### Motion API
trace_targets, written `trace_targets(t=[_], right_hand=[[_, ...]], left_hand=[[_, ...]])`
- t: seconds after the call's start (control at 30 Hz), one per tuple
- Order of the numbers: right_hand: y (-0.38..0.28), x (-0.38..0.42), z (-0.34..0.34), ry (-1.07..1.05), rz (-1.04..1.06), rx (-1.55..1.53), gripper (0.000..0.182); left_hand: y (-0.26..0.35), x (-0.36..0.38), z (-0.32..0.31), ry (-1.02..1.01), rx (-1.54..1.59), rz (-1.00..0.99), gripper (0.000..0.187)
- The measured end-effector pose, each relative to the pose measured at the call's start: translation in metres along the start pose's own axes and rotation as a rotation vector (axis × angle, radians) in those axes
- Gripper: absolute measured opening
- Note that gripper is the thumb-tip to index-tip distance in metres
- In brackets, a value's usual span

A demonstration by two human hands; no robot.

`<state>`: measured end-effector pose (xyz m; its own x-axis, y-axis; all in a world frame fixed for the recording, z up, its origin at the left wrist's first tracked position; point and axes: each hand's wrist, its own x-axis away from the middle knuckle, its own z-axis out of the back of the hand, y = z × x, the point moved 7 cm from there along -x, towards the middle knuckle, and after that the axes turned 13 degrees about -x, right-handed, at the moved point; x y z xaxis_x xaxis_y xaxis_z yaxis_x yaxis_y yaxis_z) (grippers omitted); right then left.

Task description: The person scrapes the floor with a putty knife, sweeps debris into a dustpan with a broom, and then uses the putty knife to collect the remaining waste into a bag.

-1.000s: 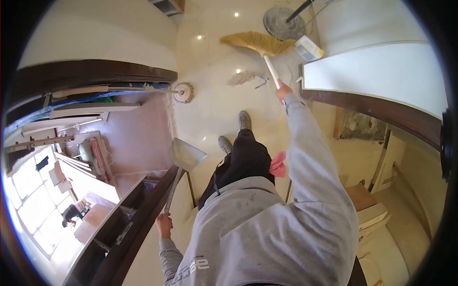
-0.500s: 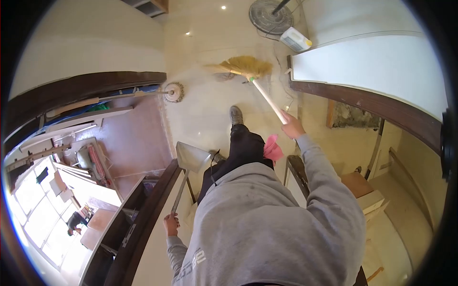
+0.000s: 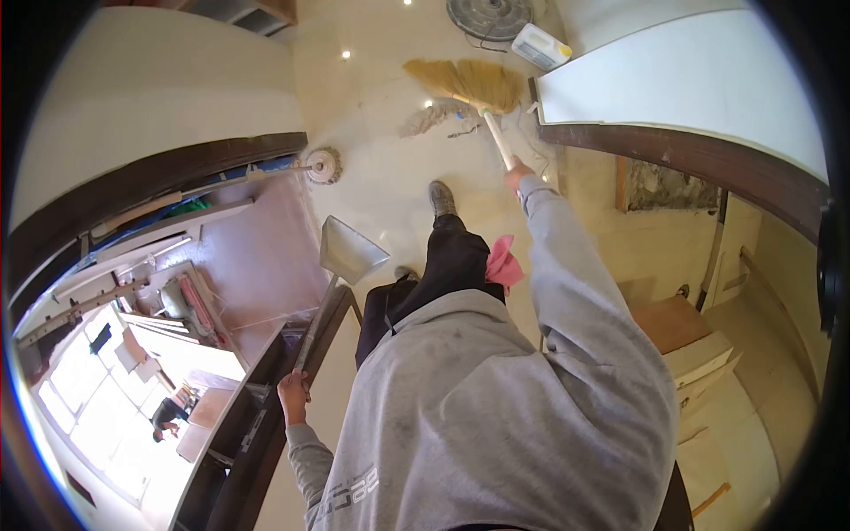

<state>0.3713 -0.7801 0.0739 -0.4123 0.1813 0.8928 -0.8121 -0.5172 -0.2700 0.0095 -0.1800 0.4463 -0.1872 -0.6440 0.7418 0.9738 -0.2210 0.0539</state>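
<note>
Toward eight o'clock, the long handle of the dustpan (image 3: 354,253) is gripped by the closed fingers of the left hand (image 3: 294,389); its pan is held near nine o'clock, well apart from the debris. A round brush head (image 3: 324,165) is seen at about ten o'clock. At twelve o'clock, the debris (image 3: 432,119) is lying on the floor (image 3: 372,115) as a loose, small heap, so it appears partly gathered but not collected. Just beside it, toward one o'clock, the broom (image 3: 482,86) is held by its handle, around which the right hand's (image 3: 517,176) fingers are closed.
</note>
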Motion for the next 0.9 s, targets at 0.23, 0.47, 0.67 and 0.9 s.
trace_targets(t=[0.23,0.47,0.67,0.9], right_hand=[[0.076,0.117,0.011,-0.258,-0.016,-0.389,0.084],[0.077,0.271,0.094,-0.146,0.046,-0.565,0.078],[0.082,0.198,0.096,0.060,0.191,-0.500,0.075],[0.034,0.071,0.018,-0.150,0.058,-0.680,0.071]], left_hand=[[0.001,-0.020,-0.007,0.019,0.039,-0.013,0.031],[0.014,-0.056,-0.011,-0.007,0.047,-0.029,0.032],[0.041,-0.077,-0.007,-0.056,-0.024,-0.011,0.028],[0.073,-0.065,0.027,-0.026,-0.183,-0.125,0.025]])
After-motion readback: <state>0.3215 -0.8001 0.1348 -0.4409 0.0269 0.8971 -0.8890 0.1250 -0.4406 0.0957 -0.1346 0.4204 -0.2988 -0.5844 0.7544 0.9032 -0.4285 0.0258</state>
